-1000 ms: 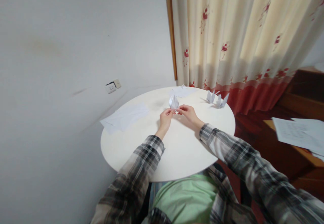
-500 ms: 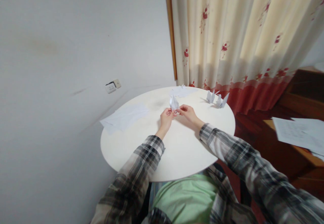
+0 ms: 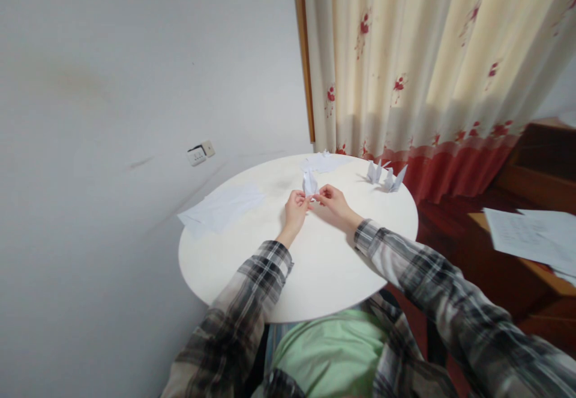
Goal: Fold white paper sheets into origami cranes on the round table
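Note:
Over the round white table (image 3: 315,278) both my hands pinch a small folded white paper figure (image 3: 309,182). My left hand (image 3: 296,208) grips its lower left part with closed fingers. My right hand (image 3: 330,201) grips its lower right part, fingers pressed together. The figure stands upright above my fingertips, a little above the tabletop.
Two finished folded paper figures (image 3: 386,177) stand at the table's far right. Flat white sheets (image 3: 222,207) lie at the left, and more paper (image 3: 324,161) at the far edge. A flowered curtain (image 3: 427,68) hangs behind. Papers (image 3: 531,236) lie on a wooden surface at right.
The paper figure and both hands have shifted very slightly; the figure looks a little narrower between the fingertips. Nothing else has moved.

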### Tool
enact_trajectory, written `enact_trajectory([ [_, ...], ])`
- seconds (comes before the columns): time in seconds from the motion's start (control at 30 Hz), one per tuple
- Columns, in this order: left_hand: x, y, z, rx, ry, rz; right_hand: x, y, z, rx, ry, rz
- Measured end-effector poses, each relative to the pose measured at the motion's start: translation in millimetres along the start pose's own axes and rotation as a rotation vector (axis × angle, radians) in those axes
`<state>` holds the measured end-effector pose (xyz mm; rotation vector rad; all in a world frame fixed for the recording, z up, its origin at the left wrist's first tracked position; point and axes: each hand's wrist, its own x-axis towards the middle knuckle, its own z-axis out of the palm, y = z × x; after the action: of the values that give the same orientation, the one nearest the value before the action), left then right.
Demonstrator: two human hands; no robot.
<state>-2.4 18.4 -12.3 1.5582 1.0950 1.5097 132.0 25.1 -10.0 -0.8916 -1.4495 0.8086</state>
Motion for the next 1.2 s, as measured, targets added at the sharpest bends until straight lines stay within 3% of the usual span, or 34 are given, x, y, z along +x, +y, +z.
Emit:
enact_trajectory([
  [0.53, 1.9, -6.5, -0.3, -0.018, -0.016, 0.014, 2.7, 6.0, -0.3, 0.011, 0.029, 0.067],
  [0.7, 0.9, -6.1, 0.1, 0.0, -0.029, 0.01, 4.0, 4.8, -0.2, 0.066, -0.044, 0.147],
  [0.97, -1.8, -1.4, 0.8, 0.015, -0.011, -0.037, 4.3, 3.4, -2.8, 0.066, -0.031, 0.124],
  [1.2, 2.4, -9.9, 0.7, -0.01, -0.011, -0.026, 4.2, 1.8, -2.5, 0.055, -0.048, 0.102],
])
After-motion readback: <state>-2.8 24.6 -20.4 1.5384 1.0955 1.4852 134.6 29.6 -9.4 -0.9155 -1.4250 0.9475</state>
